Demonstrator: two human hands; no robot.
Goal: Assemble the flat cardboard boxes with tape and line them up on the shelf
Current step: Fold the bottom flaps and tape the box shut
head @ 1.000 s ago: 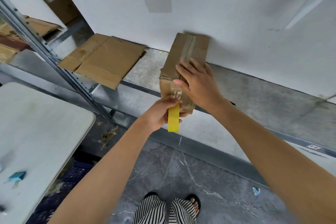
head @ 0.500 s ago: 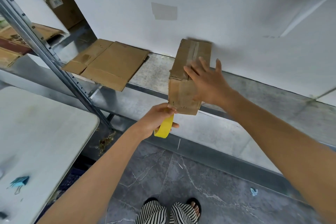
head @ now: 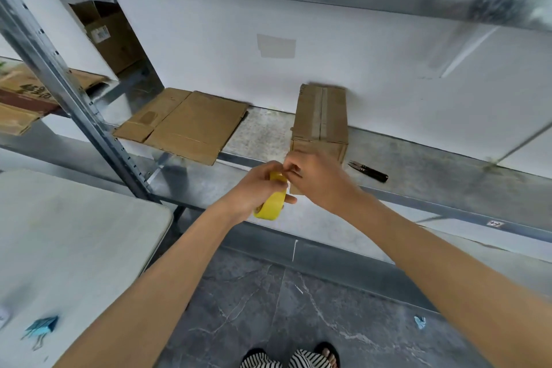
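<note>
Closed cardboard box (head: 321,119) set on metal shelf (head: 418,158), flattened carton (head: 191,125) laid apart, yellow tape roll (head: 270,205) gripped by left hand (head: 257,185) fingers, pinched by right hand (head: 319,181) fingers

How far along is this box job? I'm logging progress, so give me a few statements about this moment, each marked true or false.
1. The left hand grips the yellow tape roll. True.
2. A flat cardboard sheet lies on the shelf, left of the assembled box. True.
3. The right hand lies flat on top of the assembled box. False: its fingers pinch at the yellow tape roll, in front of the box.
4. The black snips lie on top of the assembled box. False: they lie on the shelf, right of the box.
</note>
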